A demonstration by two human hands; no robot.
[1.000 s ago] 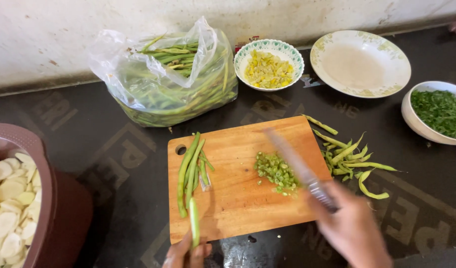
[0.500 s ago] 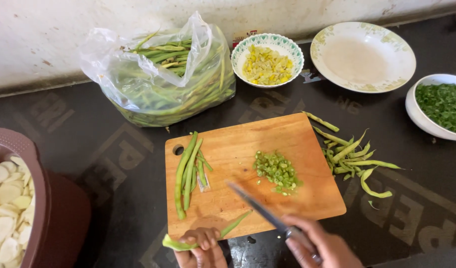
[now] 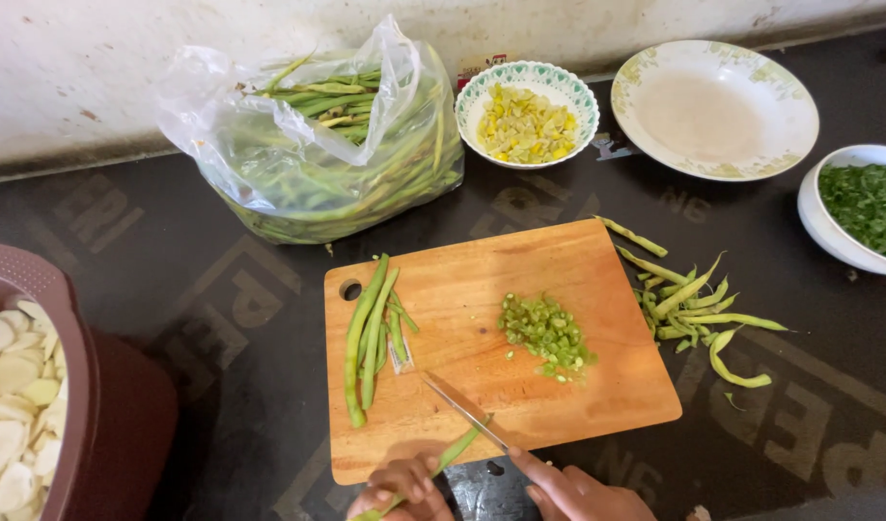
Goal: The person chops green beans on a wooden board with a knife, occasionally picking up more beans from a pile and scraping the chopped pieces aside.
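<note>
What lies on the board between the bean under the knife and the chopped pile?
Nothing visible does. The bean, held by the left hand, lies at the board's near edge under the knife held by the right hand. Bare wood runs from there to the chopped pile; the whole beans lie off to the left.

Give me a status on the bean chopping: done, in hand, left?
Done: a small pile of chopped green bean pieces sits on the wooden cutting board, with trimmed ends and strings beside it. In hand: the left hand pins one green bean at the board's near edge while the right hand sets the steel knife on it. Left: several whole beans on the board and a clear plastic bag of beans.
</note>
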